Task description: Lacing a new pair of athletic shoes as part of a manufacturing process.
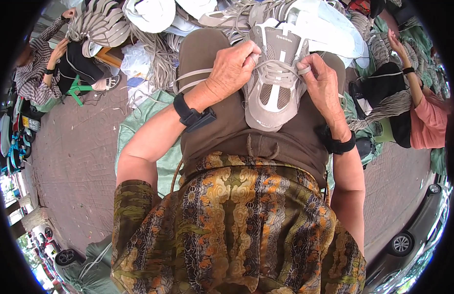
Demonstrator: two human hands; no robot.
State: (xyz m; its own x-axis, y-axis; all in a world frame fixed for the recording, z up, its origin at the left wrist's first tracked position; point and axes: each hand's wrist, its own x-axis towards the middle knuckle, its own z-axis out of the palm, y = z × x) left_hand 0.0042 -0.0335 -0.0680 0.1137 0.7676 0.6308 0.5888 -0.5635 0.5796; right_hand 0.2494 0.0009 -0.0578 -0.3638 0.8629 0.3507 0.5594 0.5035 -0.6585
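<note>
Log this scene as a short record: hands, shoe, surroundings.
Left hand: closed on a shoelace
Right hand: pinching the shoelace at the shoe's other side
Sneaker: grey and white, on brown trousers, toe toward the waist
Wrists: black wristbands on both
Far left: person in striped shirt
Far right: person in pink top
Lower right: dark car

We see a grey-beige mesh shoe (270, 111) with white trim on its panels and toe, and flat fabric laces (278, 73) of a similar pale grey-beige. Near us, a loose cloth shirt (236, 220) swirls with olive, black, orange and gold scrollwork; the soft fabric trousers (222, 130) are plain brown. Far left, we notice a dark-and-pale striped cloth top (33, 85) and a bright green plastic stool (80, 89); far right, a salmon-pink cloth top (427, 125).
</note>
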